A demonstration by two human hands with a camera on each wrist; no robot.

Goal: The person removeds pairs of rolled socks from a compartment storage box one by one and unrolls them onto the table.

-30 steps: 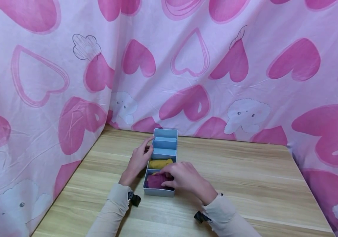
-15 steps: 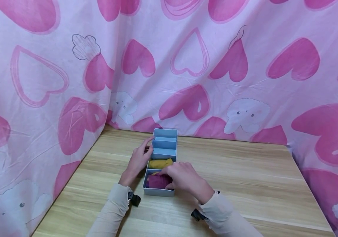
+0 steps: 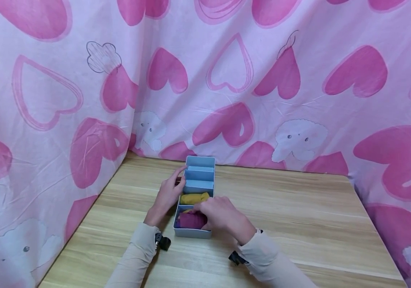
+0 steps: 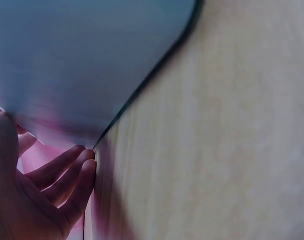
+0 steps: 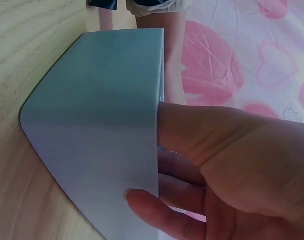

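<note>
A long blue-grey box [image 3: 192, 233] with crosswise dividers sits on the wooden bench [image 3: 299, 220], its length running nearly from 12 to 6 o'clock. Taking the box's middle as the dial's centre, the purple cloth [image 3: 191, 221] lies at 6 o'clock in the nearest compartment, bunched up, with a bit of yellow just beyond it. The yellow cloth [image 3: 192, 199], rolled up, fills the next compartment, close to the centre.

The right hand [image 3: 223, 216] comes in from 4 o'clock and grasps the purple cloth, thumb and fingers bent about it; the right wrist view shows one finger outside the box, against its wall, while the other fingertips are hidden behind the rim. At 9 o'clock the left hand [image 3: 167, 197] is released, its fingers extended and touching the side of the box.

Small black cameras [image 3: 163, 242] are worn at both pale cuffs, at about 7 and 5 o'clock. A pink curtain [image 3: 227, 64] printed with hearts hangs behind the bench at 12 o'clock and along its left side.
</note>
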